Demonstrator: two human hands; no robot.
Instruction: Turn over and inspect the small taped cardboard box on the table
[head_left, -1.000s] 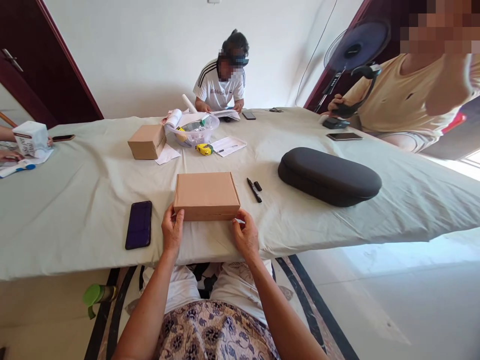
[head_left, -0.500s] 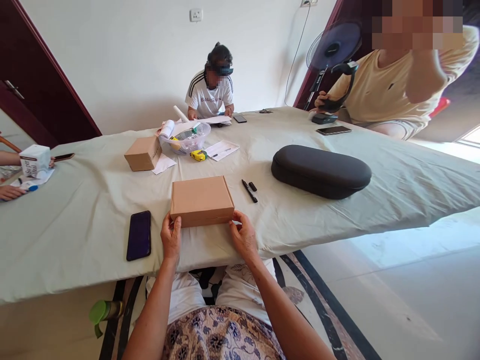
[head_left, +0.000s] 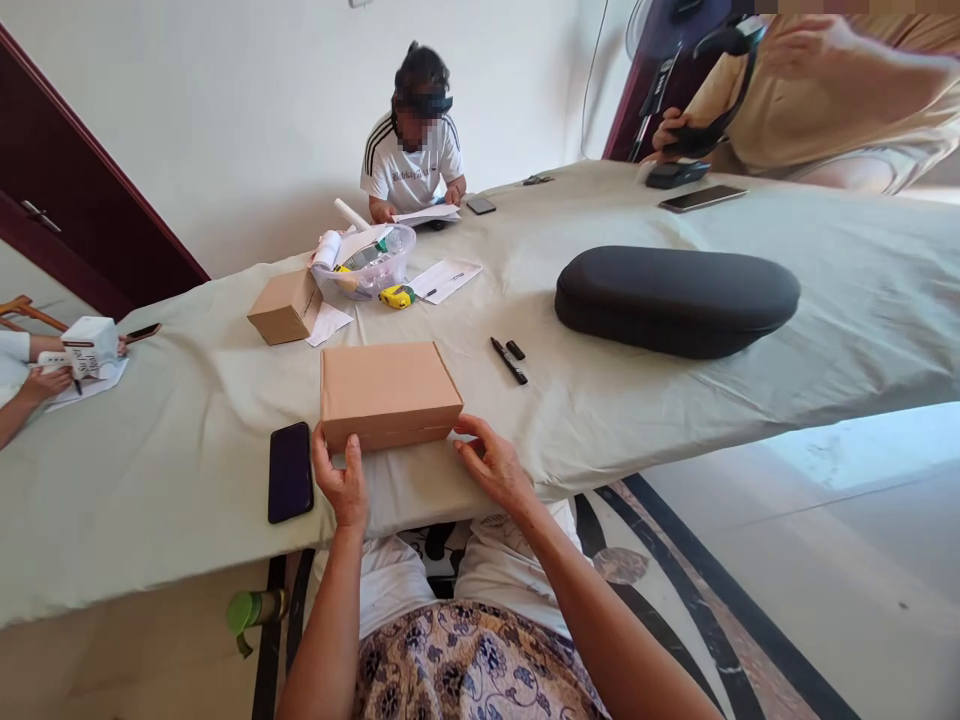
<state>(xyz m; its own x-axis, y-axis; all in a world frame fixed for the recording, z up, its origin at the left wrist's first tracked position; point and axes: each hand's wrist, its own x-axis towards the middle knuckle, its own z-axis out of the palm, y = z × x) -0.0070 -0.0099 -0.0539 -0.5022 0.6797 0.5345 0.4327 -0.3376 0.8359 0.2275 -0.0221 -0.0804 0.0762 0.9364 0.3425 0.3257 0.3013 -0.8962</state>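
A closed brown cardboard box point(head_left: 390, 385) lies flat on the cloth-covered table, close to the near edge. My left hand point(head_left: 343, 482) grips its near left corner, thumb against the front wall and fingers along the left side. At the near right corner is my right hand point(head_left: 495, 466), its thumb and fingers apart; the fingertips are at the corner, and whether they touch it is hard to tell. Right of the box lie a black marker pen point(head_left: 509, 361) and its cap point(head_left: 515, 350). Left of my left hand is a dark phone point(head_left: 290, 472).
A black hard case point(head_left: 675, 302) lies to the right. Farther back are another cardboard box point(head_left: 285, 307), a filled plastic basket point(head_left: 375, 275) and a yellow tape measure point(head_left: 396, 296). People sit at the far side point(head_left: 414, 155), left and right. A green-lidded bottle point(head_left: 251, 609) stands below the table edge.
The view has shifted and tilted. My right hand has loosened at the box's corner, its fingers now more spread. The box is turned slightly. The person at the left has moved the white box.
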